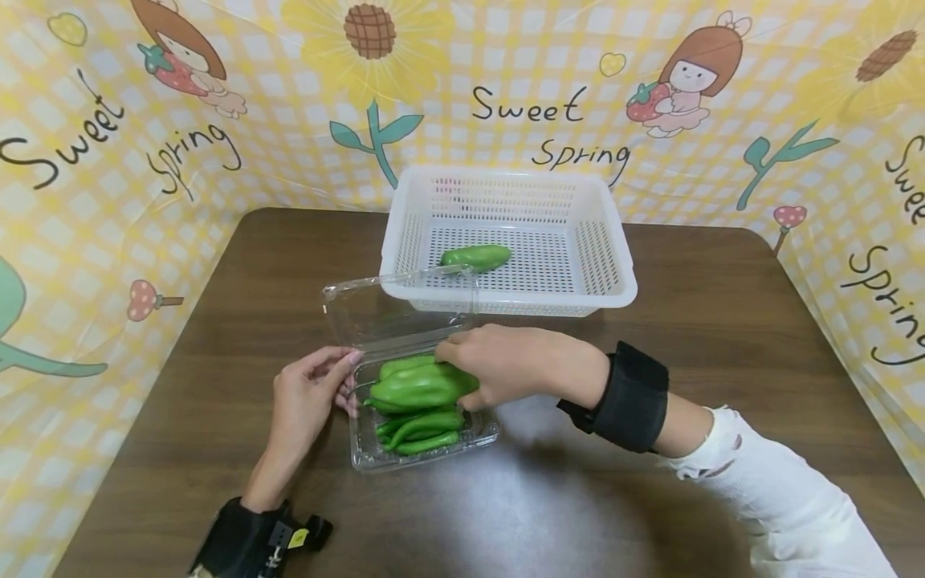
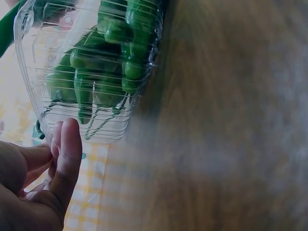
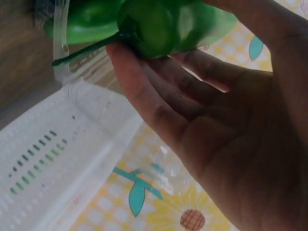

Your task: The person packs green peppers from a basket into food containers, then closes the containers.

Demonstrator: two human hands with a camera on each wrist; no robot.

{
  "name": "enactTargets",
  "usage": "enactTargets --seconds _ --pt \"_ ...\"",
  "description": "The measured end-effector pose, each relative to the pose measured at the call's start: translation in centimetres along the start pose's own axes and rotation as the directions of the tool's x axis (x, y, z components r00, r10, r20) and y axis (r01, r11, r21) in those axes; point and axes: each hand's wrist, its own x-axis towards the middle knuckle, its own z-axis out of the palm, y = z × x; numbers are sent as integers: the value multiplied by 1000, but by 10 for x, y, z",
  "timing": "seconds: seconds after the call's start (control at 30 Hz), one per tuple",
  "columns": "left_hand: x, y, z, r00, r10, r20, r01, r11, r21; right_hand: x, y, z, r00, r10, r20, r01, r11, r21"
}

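Observation:
A clear plastic clamshell box (image 1: pixel 422 463) lies on the table with its lid raised at the back. My left hand (image 1: pixel 307 393) pinches the box's left rim between thumb and fingers. From the right, my right hand (image 1: pixel 499 365) grips a plump green pepper (image 1: pixel 415 387) over the box. In the right wrist view this green pepper (image 3: pixel 147 31) sits between thumb and fingers, its dark stem sticking out. Several slimmer green peppers (image 1: pixel 422 429) lie in the front of the box. Another pepper (image 1: pixel 406 365) shows behind the held one, partly covered.
Behind the box stands a white perforated plastic basket (image 1: pixel 625 281), with one green pepper (image 1: pixel 491 257) on its floor. The raised clear lid (image 1: pixel 397 309) overlaps the basket's front left in the head view. A patterned cloth (image 1: pixel 506 48) encloses the brown table (image 1: pixel 723 321) at the back and sides.

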Motion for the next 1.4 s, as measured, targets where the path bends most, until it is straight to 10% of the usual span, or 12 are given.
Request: enactTargets --seconds 0.7,0.93,1.4 --pt "0 1 0 1000 18 -1 -18 1000 14 27 -10 31 997 -70 -43 60 979 -197" --pt "-9 40 0 1000 21 1 -21 997 72 30 -11 38 992 -90 -92 70 978 -194" --pt "-9 40 0 1000 19 8 -20 998 65 28 -11 42 988 -78 -133 56 984 -168"
